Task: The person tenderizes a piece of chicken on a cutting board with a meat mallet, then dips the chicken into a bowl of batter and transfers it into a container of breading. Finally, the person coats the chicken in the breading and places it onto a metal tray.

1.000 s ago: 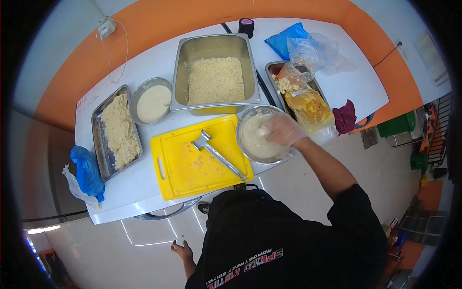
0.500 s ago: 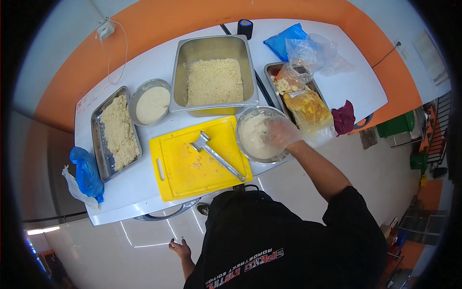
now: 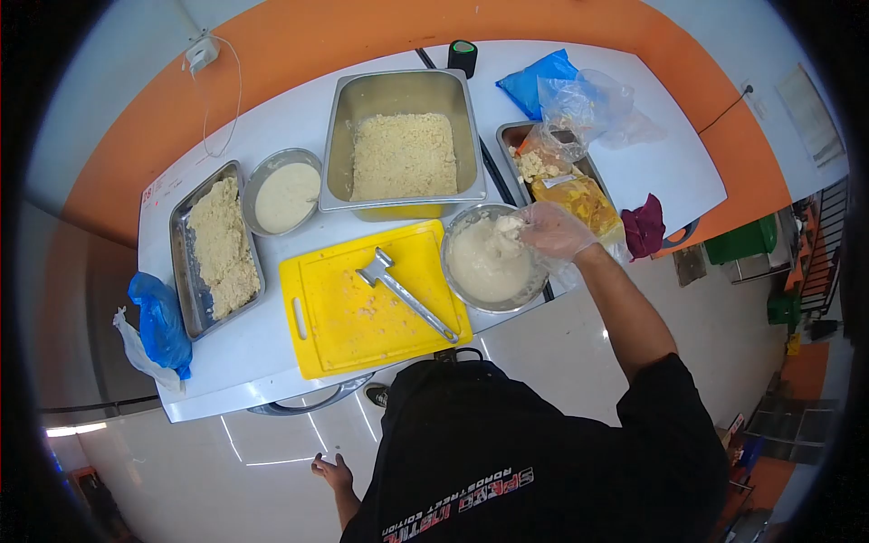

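In a clear plastic glove, my right hand is over the right rim of a steel bowl of white batter. Its fingertips grip a batter-coated lump, whose kind I cannot make out under the coating. My left hand hangs low beside my body, away from the table, with its fingers apart and nothing in them. Left of the bowl, a metal meat mallet lies on a yellow cutting board scattered with small scraps.
A deep steel pan holds pale crumbs. Farther left are a second bowl of batter and a crumb-filled tray. Bagged yellow food lies on a tray at the right, beside a dark red cloth.
My right hand has risen out of the batter toward the bowl's back right rim, and a coated lump now shows at its fingertips. My left hand has shifted slightly.
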Demonstrator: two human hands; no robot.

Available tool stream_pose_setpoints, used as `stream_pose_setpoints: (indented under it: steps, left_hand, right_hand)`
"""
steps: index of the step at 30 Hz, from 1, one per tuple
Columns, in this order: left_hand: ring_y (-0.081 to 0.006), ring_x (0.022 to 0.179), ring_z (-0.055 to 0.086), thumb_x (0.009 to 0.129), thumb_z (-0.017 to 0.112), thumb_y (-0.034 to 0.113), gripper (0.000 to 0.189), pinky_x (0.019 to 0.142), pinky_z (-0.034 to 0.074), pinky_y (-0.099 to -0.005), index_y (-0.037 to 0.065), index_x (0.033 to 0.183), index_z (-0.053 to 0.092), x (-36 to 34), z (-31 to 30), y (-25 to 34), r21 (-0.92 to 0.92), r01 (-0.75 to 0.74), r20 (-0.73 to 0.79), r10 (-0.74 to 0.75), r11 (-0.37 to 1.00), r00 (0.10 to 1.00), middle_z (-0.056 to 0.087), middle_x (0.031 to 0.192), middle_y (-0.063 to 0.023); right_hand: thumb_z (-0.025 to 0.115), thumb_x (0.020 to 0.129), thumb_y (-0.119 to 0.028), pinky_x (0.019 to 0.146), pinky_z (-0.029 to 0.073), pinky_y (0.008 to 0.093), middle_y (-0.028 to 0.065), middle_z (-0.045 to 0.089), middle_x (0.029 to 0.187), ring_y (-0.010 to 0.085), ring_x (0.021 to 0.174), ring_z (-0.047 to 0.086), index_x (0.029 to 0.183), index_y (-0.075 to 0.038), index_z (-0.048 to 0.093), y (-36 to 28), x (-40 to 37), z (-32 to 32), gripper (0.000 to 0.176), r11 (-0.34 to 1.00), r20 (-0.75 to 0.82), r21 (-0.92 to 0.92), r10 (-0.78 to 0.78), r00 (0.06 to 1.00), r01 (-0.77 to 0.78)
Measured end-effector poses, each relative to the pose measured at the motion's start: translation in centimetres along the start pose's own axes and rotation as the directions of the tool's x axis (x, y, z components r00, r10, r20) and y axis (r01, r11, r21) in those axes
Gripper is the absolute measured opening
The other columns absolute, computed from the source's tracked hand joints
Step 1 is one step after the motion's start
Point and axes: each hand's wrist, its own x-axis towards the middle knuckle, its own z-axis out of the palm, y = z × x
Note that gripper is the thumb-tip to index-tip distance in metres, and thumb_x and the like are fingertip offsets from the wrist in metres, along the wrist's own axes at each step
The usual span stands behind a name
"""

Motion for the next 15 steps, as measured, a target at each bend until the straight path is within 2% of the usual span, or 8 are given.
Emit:
stream_pose_setpoints:
  steps: [1, 4, 5, 7, 11, 13, 14, 15]
  left_hand:
    - [-0.0534, 0.131, 0.038, 0.090, 0.070, 0.011, 0.065, 0.112, 0.038, -0.0557, -0.001, 0.142, 0.033, 0.2, 0.2, -0.1, -0.001, 0.000, 0.001, 0.000, 1.000, 1.000, 0.024, 0.146, -0.0335]
    - [-0.0534, 0.130, 0.038, 0.090, 0.070, 0.011, 0.065, 0.111, 0.039, -0.0557, -0.001, 0.142, 0.034, 0.5, 0.5, 0.2, 0.025, -0.031, -0.034, 0.032, 0.999, 0.999, 0.025, 0.145, -0.0334]
    - [-0.0532, 0.129, 0.038, 0.090, 0.071, 0.011, 0.065, 0.110, 0.039, -0.0559, -0.001, 0.142, 0.034, 0.5, 0.3, 0.6, 0.009, -0.018, -0.026, 0.019, 1.000, 0.999, 0.025, 0.145, -0.0334]
    - [-0.0530, 0.129, 0.038, 0.091, 0.071, 0.012, 0.064, 0.110, 0.039, -0.0561, -0.001, 0.142, 0.034, 0.6, 0.3, 1.2, -0.006, -0.004, -0.016, 0.004, 1.000, 1.000, 0.026, 0.145, -0.0334]
    - [-0.0520, 0.129, 0.038, 0.091, 0.071, 0.012, 0.061, 0.109, 0.039, -0.0560, -0.001, 0.140, 0.036, 0.7, 0.4, 1.3, -0.035, -0.026, -0.043, 0.024, 0.999, 0.999, 0.027, 0.143, -0.0332]
    - [-0.0518, 0.129, 0.038, 0.091, 0.071, 0.012, 0.060, 0.110, 0.038, -0.0559, -0.001, 0.139, 0.036, 0.6, 0.5, 1.2, -0.046, -0.028, -0.051, 0.026, 0.999, 0.998, 0.028, 0.143, -0.0332]
    - [-0.0515, 0.129, 0.037, 0.091, 0.071, 0.012, 0.060, 0.110, 0.038, -0.0559, -0.001, 0.139, 0.037, 0.5, 0.5, 1.2, -0.049, -0.020, -0.053, 0.017, 0.999, 0.998, 0.028, 0.143, -0.0330]
    - [-0.0512, 0.130, 0.037, 0.091, 0.070, 0.012, 0.059, 0.110, 0.038, -0.0558, -0.002, 0.139, 0.038, 0.3, 0.4, 1.2, -0.052, -0.010, -0.054, 0.007, 0.999, 0.999, 0.028, 0.143, -0.0328]
  right_hand:
    - [0.066, 0.082, -0.026, 0.082, 0.055, 0.0474, 0.0249, 0.071, 0.089, 0.0410, 0.089, 0.070, 0.099, -0.001, 0.076, -1.3, -0.4, -1.3, 0.032, 0.997, 0.035, 0.068, 0.019, 0.999, -0.021]
    - [0.066, 0.081, -0.023, 0.080, 0.054, 0.0448, 0.0247, 0.072, 0.088, 0.0384, 0.084, 0.070, 0.101, 0.000, 0.076, -3.9, -1.0, -3.5, 0.032, 0.991, 0.094, 0.114, 0.064, 0.994, -0.074]
    - [0.066, 0.081, -0.023, 0.080, 0.054, 0.0448, 0.0247, 0.072, 0.088, 0.0384, 0.084, 0.070, 0.101, 0.000, 0.076, -4.7, -1.2, -4.2, 0.032, 0.991, 0.094, 0.113, 0.064, 0.994, -0.074]
    - [0.067, 0.082, -0.020, 0.081, 0.055, 0.0395, 0.0206, 0.074, 0.088, 0.0338, 0.082, 0.071, 0.107, 0.001, 0.075, -6.1, -1.4, -5.1, 0.033, 0.991, 0.101, 0.071, 0.105, 0.989, -0.112]
    - [0.068, 0.080, -0.020, 0.081, 0.055, 0.0392, 0.0201, 0.074, 0.090, 0.0338, 0.081, 0.070, 0.108, 0.000, 0.076, -6.9, -1.8, -5.5, 0.035, 0.995, 0.036, 0.001, 0.104, 0.994, -0.104]
    - [0.072, 0.078, -0.023, 0.082, 0.055, 0.0432, 0.0194, 0.074, 0.090, 0.0360, 0.082, 0.070, 0.103, -0.001, 0.077, -5.9, -1.5, -5.0, 0.033, 0.980, 0.076, 0.183, 0.060, 0.995, -0.073]
    - [0.072, 0.078, -0.023, 0.082, 0.055, 0.0432, 0.0194, 0.074, 0.090, 0.0360, 0.082, 0.070, 0.103, -0.001, 0.077, -5.5, -1.3, -4.1, 0.033, 0.980, 0.080, 0.184, 0.057, 0.995, -0.071]
    - [0.073, 0.077, -0.024, 0.082, 0.055, 0.0454, 0.0194, 0.073, 0.089, 0.0370, 0.082, 0.070, 0.100, -0.002, 0.076, -5.0, -1.4, -2.7, 0.032, 0.997, -0.026, -0.056, -0.063, 0.998, 0.061]
